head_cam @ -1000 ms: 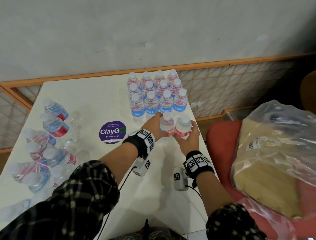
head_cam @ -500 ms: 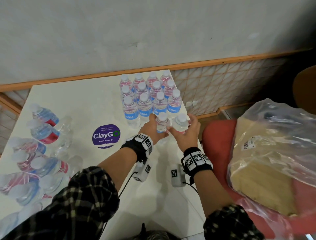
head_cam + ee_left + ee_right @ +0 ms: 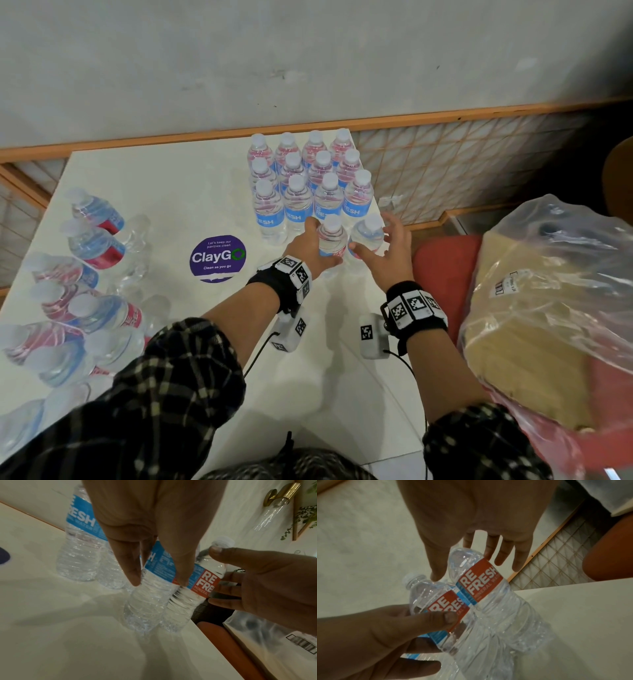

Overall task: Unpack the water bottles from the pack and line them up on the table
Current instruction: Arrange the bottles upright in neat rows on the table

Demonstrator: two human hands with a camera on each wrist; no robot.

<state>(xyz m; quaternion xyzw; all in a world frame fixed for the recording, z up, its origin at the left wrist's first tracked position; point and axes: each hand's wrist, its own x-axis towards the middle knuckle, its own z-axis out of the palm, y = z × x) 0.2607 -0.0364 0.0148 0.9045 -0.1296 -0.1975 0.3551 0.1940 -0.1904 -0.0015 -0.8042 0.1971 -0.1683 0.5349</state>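
Two upright water bottles stand side by side in front of the lined-up rows of bottles (image 3: 310,185) at the table's far right. My left hand (image 3: 310,245) grips the left bottle (image 3: 331,236) around its label, thumb on the near side, fingers (image 3: 133,577) behind. Fingers spread and straight, my right hand (image 3: 385,248) hovers around the right bottle (image 3: 368,234) without holding it. The right wrist view shows the right bottle (image 3: 479,580) standing free beneath the open fingers (image 3: 500,558). Several bottles in the clear pack wrap (image 3: 78,274) lie on their sides at the left.
The white table (image 3: 154,192) carries a purple ClayGo sticker (image 3: 218,258) near its middle. Its right edge runs just beside the right bottle. Past that edge a red chair (image 3: 442,260) holds a large clear plastic bag (image 3: 548,308). A wall stands behind the table.
My right hand has let go of the right bottle and spread its fingers. The left hand still holds its bottle, and both bottles now stand on the table.
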